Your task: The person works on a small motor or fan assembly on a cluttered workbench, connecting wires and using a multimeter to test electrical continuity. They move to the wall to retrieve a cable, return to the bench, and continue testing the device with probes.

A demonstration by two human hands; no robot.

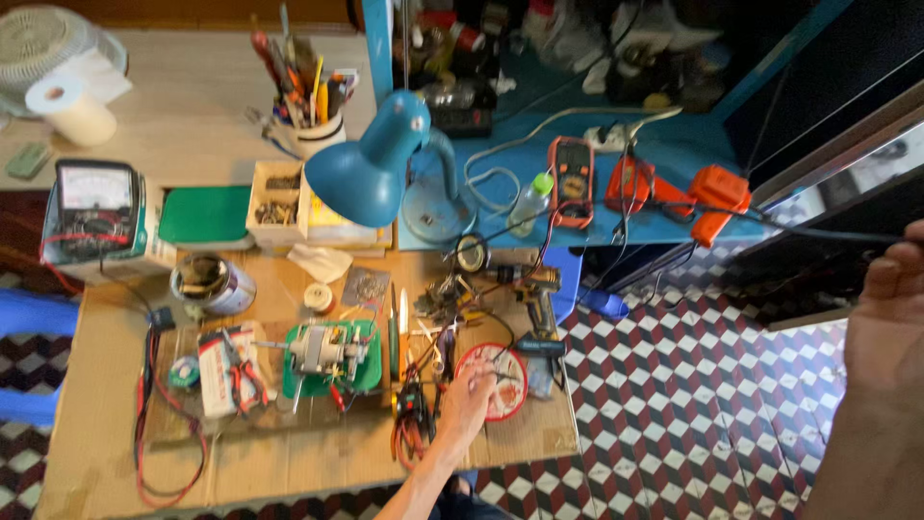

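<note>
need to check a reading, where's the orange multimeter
In the head view, the orange multimeter lies on the blue table, upper middle, right of the blue lamp.

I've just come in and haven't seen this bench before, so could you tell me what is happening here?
A person is at a cluttered cardboard-covered workbench. Their left hand reaches down to a round red dish of small parts at the bench's right end. Their right hand is raised at the frame's right edge, open and holding nothing visible. A small electric motor sits on a green base nearby, beneath a blue desk lamp.
</note>
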